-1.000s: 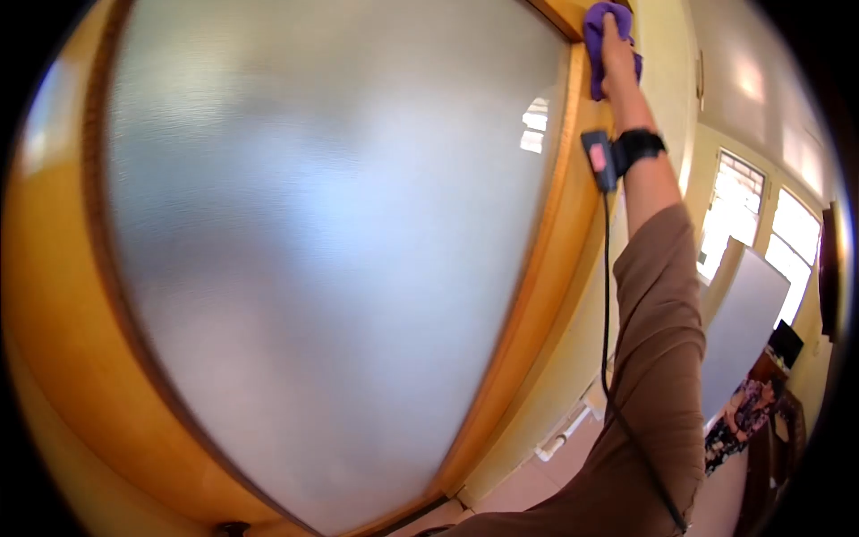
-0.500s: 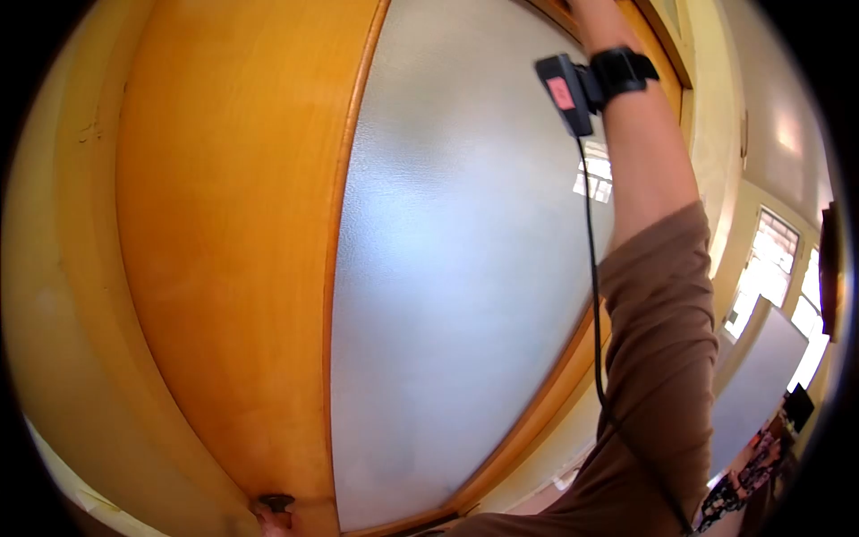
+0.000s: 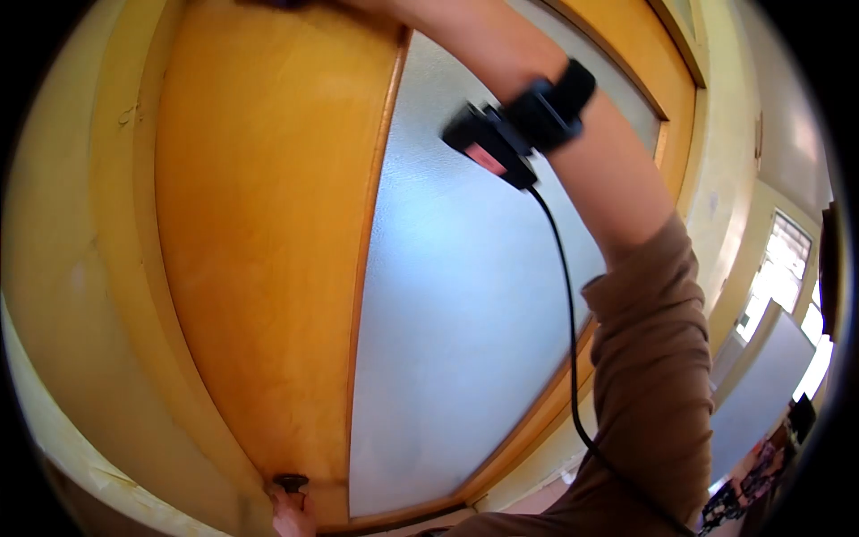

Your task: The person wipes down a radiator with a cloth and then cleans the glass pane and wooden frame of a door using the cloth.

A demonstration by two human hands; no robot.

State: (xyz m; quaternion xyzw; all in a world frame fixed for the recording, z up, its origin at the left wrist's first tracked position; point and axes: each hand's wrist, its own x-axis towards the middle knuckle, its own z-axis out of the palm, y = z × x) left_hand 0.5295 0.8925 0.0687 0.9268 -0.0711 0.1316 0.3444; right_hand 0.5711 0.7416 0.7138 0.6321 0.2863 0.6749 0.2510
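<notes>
My left hand (image 3: 293, 516) is at the bottom, its fingers closed round a dark door handle (image 3: 291, 482) low on the orange wooden door (image 3: 268, 242). My right arm reaches across the frosted glass panel (image 3: 447, 313) to the door's top. Only the edge of my right hand (image 3: 362, 4) shows at the upper border, blurred, its fingers cut off. Beside it, against the wood, is a dark purplish thing (image 3: 279, 3) too cropped to name. A black strapped device (image 3: 541, 115) with a cable (image 3: 573, 358) sits on my right wrist.
A yellowish wall and door frame (image 3: 107, 295) run along the left. Wooden framing (image 3: 676, 54) borders the glass at upper right. Farther right stand bright windows (image 3: 778, 259), a pale panel (image 3: 761, 385) and patterned fabric (image 3: 743, 492).
My right arm has swung left across the glass onto the upper wooden part of the door, bringing the dark thing into view. My left hand stays on the handle.
</notes>
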